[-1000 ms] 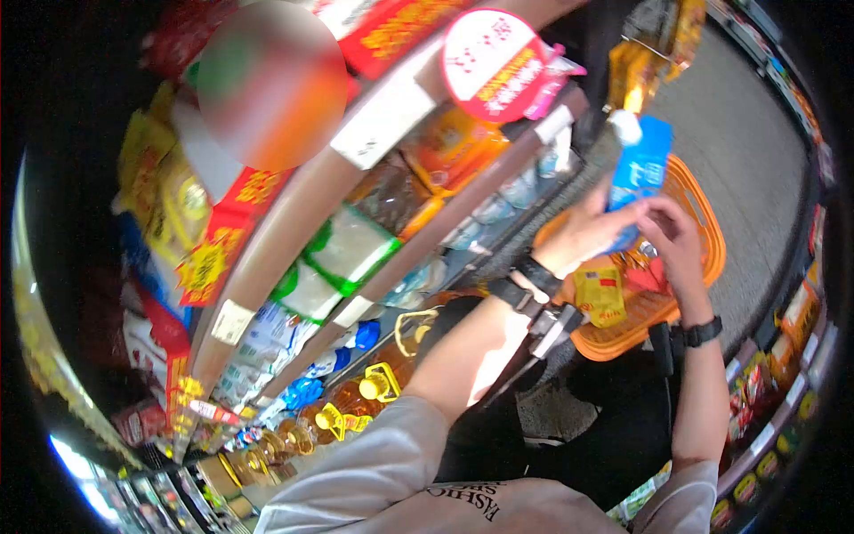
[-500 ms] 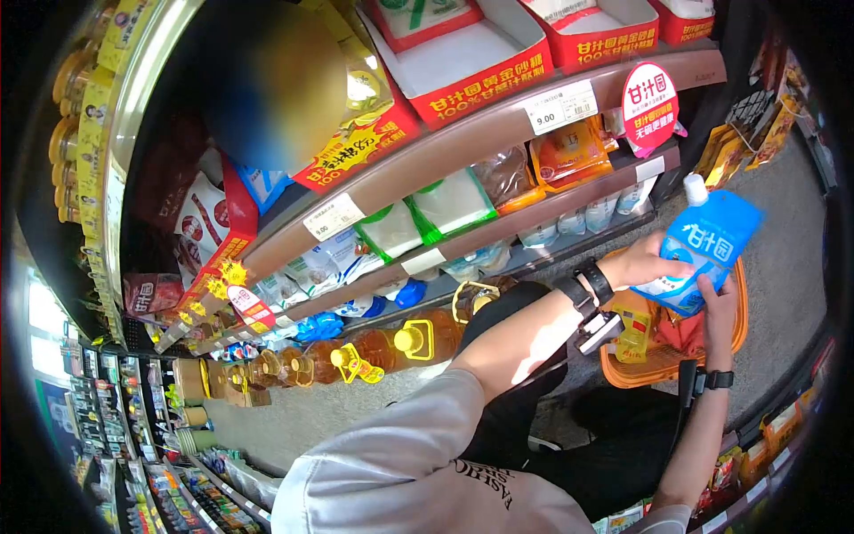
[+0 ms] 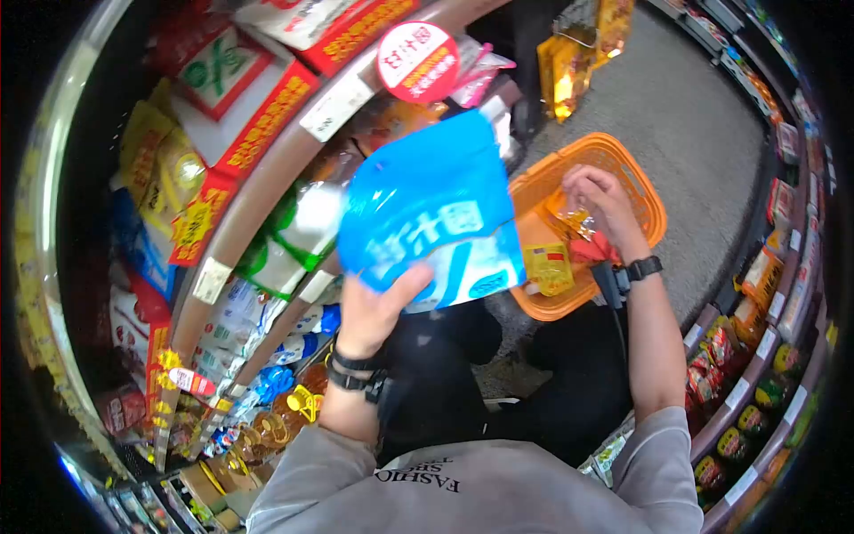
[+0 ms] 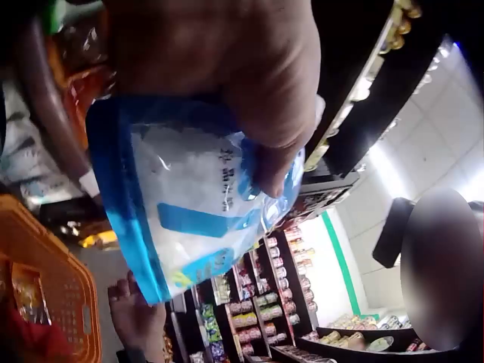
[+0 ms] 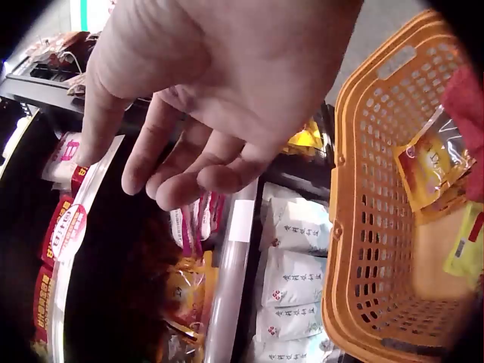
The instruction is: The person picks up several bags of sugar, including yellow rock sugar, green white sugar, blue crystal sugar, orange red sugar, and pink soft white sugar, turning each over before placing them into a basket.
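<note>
My left hand (image 3: 378,311) grips the lower edge of a blue sugar pouch (image 3: 427,196), its thumb across the printed front. In the left wrist view the pouch (image 4: 189,197) shows white contents through a clear panel. My right hand (image 3: 605,200) is over the orange basket (image 3: 551,307), empty, with loosely bent fingers. Seen from the right wrist, that hand (image 5: 219,98) hangs beside the basket's rim (image 5: 338,204). Inside the basket lie a yellow packet (image 3: 549,270), something red (image 3: 589,249) and orange-and-clear packets (image 5: 431,162).
Shelves on the left carry red display boxes (image 3: 267,116) and green-edged bags (image 3: 289,240). Large oil bottles (image 3: 276,418) stand low by the shelf. Golden packets (image 3: 565,76) hang beyond the basket. Another stocked shelf (image 3: 756,409) runs along the right, past the grey floor (image 3: 703,133).
The pouch, held by both hands over the basket, has moved left toward the shelf in the left hand alone. The right hand has let go and stays above the basket.
</note>
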`<state>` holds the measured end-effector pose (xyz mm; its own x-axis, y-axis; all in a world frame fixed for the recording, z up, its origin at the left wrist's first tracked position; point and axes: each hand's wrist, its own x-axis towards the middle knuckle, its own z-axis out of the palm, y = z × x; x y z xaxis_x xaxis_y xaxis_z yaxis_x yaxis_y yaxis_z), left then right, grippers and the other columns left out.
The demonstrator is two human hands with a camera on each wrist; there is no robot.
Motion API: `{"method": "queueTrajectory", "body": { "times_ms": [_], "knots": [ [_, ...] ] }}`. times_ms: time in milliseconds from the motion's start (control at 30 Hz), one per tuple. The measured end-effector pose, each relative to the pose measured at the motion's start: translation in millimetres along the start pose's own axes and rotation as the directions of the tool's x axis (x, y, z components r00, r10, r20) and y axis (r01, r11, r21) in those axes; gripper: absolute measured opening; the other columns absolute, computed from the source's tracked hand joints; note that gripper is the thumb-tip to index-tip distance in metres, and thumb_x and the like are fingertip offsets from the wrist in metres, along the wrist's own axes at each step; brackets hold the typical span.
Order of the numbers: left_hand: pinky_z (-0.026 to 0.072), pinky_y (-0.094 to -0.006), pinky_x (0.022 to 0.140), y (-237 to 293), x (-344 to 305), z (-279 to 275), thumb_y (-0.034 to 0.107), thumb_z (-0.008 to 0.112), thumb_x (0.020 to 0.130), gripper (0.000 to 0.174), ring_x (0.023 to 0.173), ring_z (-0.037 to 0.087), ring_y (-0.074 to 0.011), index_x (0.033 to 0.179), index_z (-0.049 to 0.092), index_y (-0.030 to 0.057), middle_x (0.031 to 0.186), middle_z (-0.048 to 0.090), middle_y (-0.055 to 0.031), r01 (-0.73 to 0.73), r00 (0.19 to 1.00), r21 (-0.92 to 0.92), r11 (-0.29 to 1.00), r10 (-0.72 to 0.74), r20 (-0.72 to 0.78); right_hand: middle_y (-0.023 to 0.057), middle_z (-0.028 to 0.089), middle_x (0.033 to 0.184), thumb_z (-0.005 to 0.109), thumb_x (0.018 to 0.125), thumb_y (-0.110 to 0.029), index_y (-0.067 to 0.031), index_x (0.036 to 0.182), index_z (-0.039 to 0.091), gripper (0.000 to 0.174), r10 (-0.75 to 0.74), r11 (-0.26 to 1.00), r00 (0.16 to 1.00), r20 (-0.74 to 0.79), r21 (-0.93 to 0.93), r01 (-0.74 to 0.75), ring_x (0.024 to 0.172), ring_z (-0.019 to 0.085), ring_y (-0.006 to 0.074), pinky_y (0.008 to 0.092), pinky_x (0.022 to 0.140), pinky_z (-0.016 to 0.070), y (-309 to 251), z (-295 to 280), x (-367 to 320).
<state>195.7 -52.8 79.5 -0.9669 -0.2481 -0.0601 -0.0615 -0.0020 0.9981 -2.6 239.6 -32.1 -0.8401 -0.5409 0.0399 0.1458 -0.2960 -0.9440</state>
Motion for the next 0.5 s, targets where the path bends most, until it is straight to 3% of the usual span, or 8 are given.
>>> {"method": "queueTrajectory", "body": {
  "times_ms": [33,67,100,167,200,267,367,500],
  "knots": [
    [0.0484,-0.0371,0.090,10,-19,-8,0.014,0.076,0.081,0.047,0.104,0.061,-0.0202,0.124,0.059,0.0085,0.112,0.065,-0.0075,-0.238,0.960,0.190,0.953,0.260,-0.105,0.0020,0.062,0.084,0.062,0.094,-0.019,-0.0019,0.098,0.066,0.018,0.014,1.000,1.000,0.002,0.005,-0.014,0.074,0.058,0.0098,0.0238,0.070,0.0463,2,2,0],
    [0.0483,-0.0395,0.090,26,-19,-18,0.017,0.075,0.080,0.039,0.104,0.062,-0.0227,0.117,0.064,0.0149,0.109,0.067,-0.0063,-0.516,0.848,0.330,0.791,0.525,0.069,0.0018,0.062,0.084,0.062,0.094,-0.019,-0.0018,0.099,0.066,0.018,0.027,1.000,1.000,0.003,0.008,-0.027,0.074,0.058,0.0097,0.0237,0.070,0.0460,1,3,1],
    [0.0482,-0.0420,0.090,45,-20,-31,0.020,0.073,0.078,0.032,0.104,0.063,-0.0252,0.110,0.069,0.0212,0.106,0.069,-0.0051,-0.743,0.657,0.401,0.537,0.701,0.278,0.0016,0.062,0.084,0.062,0.094,-0.019,-0.0018,0.100,0.065,0.018,0.041,0.999,0.999,0.003,0.006,-0.041,0.075,0.057,0.0096,0.0236,0.071,0.0457,0,4,1],
    [0.0476,-0.0443,0.089,80,-47,-57,0.025,0.067,0.076,0.026,0.103,0.064,-0.0272,0.100,0.072,0.0318,0.104,0.070,-0.0005,-0.656,0.627,0.751,0.068,0.603,0.493,0.0019,0.061,0.085,0.060,0.095,-0.021,-0.0018,0.102,0.065,0.021,0.049,0.998,0.999,0.024,-0.041,-0.048,0.076,0.057,0.0095,0.0230,0.071,0.0447,-1,8,0],
    [0.0469,-0.0416,0.086,91,-58,-67,0.024,0.067,0.075,0.029,0.100,0.064,-0.0242,0.102,0.072,0.0340,0.105,0.069,0.0051,-0.604,0.620,0.792,-0.091,0.570,0.539,0.0020,0.061,0.085,0.060,0.095,-0.022,-0.0018,0.103,0.064,0.022,0.052,0.997,0.998,0.034,-0.054,-0.050,0.076,0.056,0.0094,0.0229,0.070,0.0446,-3,10,-1],
    [0.0439,-0.0388,0.087,102,-79,-87,0.026,0.071,0.073,0.031,0.099,0.061,-0.0193,0.102,0.071,0.0378,0.110,0.067,0.0082,-0.482,0.623,0.819,-0.313,0.535,0.571,0.0020,0.061,0.086,0.058,0.096,-0.023,-0.0016,0.104,0.064,0.024,0.049,0.997,0.997,0.051,-0.067,-0.046,0.076,0.056,0.0092,0.0229,0.070,0.0443,0,11,1],
    [0.0414,-0.0364,0.089,110,-99,-113,0.028,0.073,0.073,0.034,0.098,0.059,-0.0163,0.105,0.070,0.0397,0.112,0.065,0.0106,-0.317,0.631,0.814,-0.487,0.533,0.564,0.0014,0.059,0.086,0.057,0.097,-0.024,-0.0013,0.106,0.063,0.025,0.057,0.997,0.997,0.050,-0.062,-0.054,0.075,0.054,0.0088,0.0230,0.070,0.0437,6,3,1],
    [0.0395,-0.0328,0.080,118,-114,-139,0.027,0.070,0.073,0.038,0.091,0.048,-0.0132,0.108,0.070,0.0423,0.113,0.060,0.0134,-0.156,0.641,0.803,-0.575,0.559,0.526,0.0002,0.058,0.086,0.056,0.098,-0.024,-0.0012,0.108,0.062,0.026,0.066,0.996,0.997,0.041,-0.055,-0.064,0.076,0.053,0.0085,0.0231,0.072,0.0428,7,5,1]
  ]
}}
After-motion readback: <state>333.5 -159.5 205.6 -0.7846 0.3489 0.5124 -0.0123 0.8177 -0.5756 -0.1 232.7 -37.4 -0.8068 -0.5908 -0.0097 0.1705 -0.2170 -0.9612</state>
